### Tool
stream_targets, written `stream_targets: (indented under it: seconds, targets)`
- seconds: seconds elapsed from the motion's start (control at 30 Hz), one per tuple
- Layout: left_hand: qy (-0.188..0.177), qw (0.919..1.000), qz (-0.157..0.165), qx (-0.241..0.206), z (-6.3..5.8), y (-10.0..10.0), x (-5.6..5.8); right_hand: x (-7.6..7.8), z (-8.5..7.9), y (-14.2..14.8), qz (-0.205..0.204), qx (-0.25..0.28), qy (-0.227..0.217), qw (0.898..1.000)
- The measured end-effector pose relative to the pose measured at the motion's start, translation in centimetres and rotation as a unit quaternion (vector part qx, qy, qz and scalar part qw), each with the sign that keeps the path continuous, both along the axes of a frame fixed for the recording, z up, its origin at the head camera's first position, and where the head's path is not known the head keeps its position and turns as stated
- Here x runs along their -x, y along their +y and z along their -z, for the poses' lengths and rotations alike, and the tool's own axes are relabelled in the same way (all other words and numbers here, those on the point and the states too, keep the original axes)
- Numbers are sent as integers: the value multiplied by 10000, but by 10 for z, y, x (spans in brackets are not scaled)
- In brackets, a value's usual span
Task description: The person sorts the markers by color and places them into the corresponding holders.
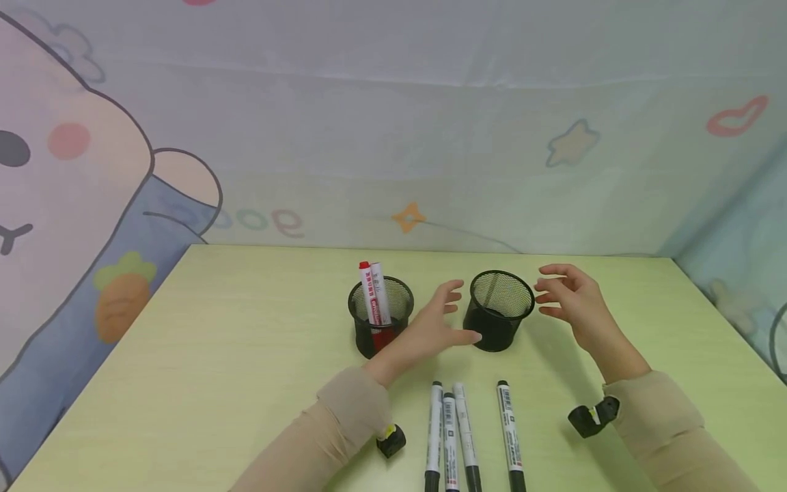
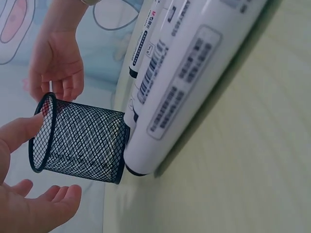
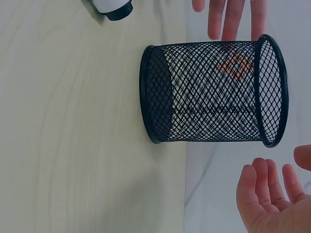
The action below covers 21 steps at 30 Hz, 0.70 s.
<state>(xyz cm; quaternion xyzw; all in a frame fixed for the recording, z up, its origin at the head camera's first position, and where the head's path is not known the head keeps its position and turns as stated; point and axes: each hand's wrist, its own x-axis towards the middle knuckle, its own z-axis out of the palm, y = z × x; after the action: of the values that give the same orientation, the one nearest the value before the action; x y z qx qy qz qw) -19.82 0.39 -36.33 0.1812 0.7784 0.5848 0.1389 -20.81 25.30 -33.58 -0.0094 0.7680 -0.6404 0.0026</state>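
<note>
Hands, left [image 1: 432,329] and right [image 1: 573,298], loosely apart, flank a mesh cup [image 1: 499,331], space separating right fingertips [image 3: 260,165] from its rim [image 3: 285,92].

The table [image 1: 246,342] had a pale yellow-green, faintly grained top. Behind the table rose a light, creased cloth [image 1: 399,123], with an orange star [image 1: 408,217] printed just above the table's far edge and a red heart [image 1: 755,109] high over its right end. Left of the table loomed a cartoon animal [image 1: 49,205] with a carrot [image 1: 123,307]; right of it, a dark cable [image 1: 776,342] curved. Soft shadows lay across the table.
</note>
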Motion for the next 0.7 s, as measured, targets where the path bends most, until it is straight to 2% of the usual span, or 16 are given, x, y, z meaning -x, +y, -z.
stream_targets:
  seconds: [0.13, 0.47, 0.7]
  targets:
    - [133, 9998, -158, -32, 1, 4, 8, 0, 1, 2, -23, 66, -77, 9999]
    - [119, 9994, -6, -340, 8, 8, 29, 1, 2, 5, -74, 247, -188, 9995]
    - [-37, 9987, 153, -489, 15, 7, 34, 2, 6, 5, -126, 577, -319, 9977]
